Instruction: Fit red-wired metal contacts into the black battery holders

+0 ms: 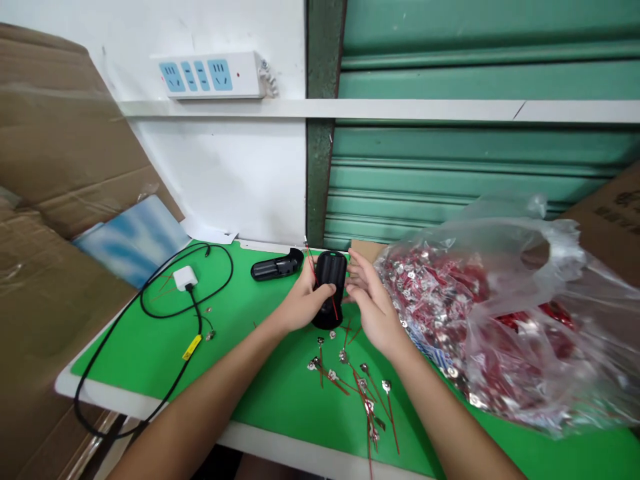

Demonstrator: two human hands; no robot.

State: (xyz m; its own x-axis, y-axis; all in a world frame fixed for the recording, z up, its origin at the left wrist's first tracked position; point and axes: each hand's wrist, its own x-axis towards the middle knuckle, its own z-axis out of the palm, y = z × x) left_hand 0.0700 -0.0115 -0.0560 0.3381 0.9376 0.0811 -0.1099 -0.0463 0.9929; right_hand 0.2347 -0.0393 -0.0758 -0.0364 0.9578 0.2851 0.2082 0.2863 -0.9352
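My left hand (311, 298) grips a black plastic housing (329, 273) from its left side, the thumb lying across its hollow face. A thin red wire runs over the housing and sticks up past its top left edge. My right hand (371, 300) is at the housing's right side, fingers apart and stretched toward its edge; whether the fingertips touch it I cannot tell. Below both hands, several small metal contact plates with red wires (343, 357) lie scattered on the green mat. A second black plastic housing (276, 267) rests behind and left of my left hand.
A clear plastic bag (525, 320) full of red-wired metal contacts covers the right side. On the left lie a white adapter (185, 278) and a black cable with a yellow tag (191, 347). Cardboard (65, 133) stands at left; a power strip (213, 75) is on the wall ledge.
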